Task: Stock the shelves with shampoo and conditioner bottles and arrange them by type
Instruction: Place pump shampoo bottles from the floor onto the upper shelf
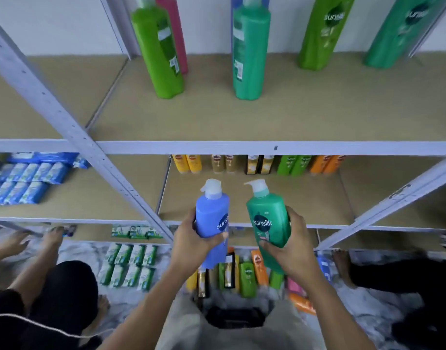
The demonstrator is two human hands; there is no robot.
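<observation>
One blue pump bottle (212,215) and one teal-green pump bottle (268,223), both marked Sunsilk, are held upright and apart at the front edge of the middle shelf (318,198). Paired small bottles (257,164) stand along its rear edge.

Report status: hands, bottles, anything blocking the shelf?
Left hand grips blue pump bottle; right hand grips green pump bottle. Both held before the middle shelf, not yet placed. Shelf front bare; small bottles lined along its back only.
</observation>
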